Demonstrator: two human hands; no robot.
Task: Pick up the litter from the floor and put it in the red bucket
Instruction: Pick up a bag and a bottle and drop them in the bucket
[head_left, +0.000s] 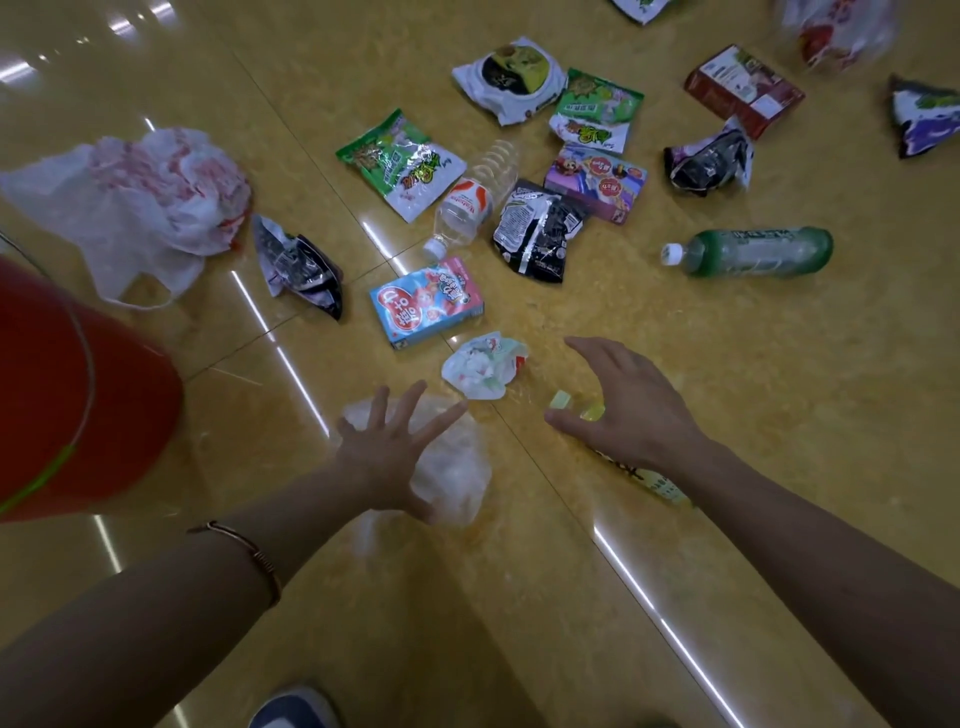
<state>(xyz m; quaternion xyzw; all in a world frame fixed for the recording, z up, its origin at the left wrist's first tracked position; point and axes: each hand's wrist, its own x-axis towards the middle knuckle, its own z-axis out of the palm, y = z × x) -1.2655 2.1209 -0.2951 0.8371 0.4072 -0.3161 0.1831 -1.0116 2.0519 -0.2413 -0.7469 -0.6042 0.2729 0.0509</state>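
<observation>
Litter is strewn on the floor near the red bucket; the left grip is spread apart over a clear bag, the right grip likewise over a bottle.

A: Bare left hand, pose?
B: Palm down, all five fingers straight and splayed wide. Grips nothing. Bare left forearm enters from lower left.
A: Bare right hand?
B: Palm down, fingers extended and slightly curved, thumb stretched inward. Nothing pinched. Bare right forearm enters from lower right. Hands apart, right slightly further forward.
</observation>
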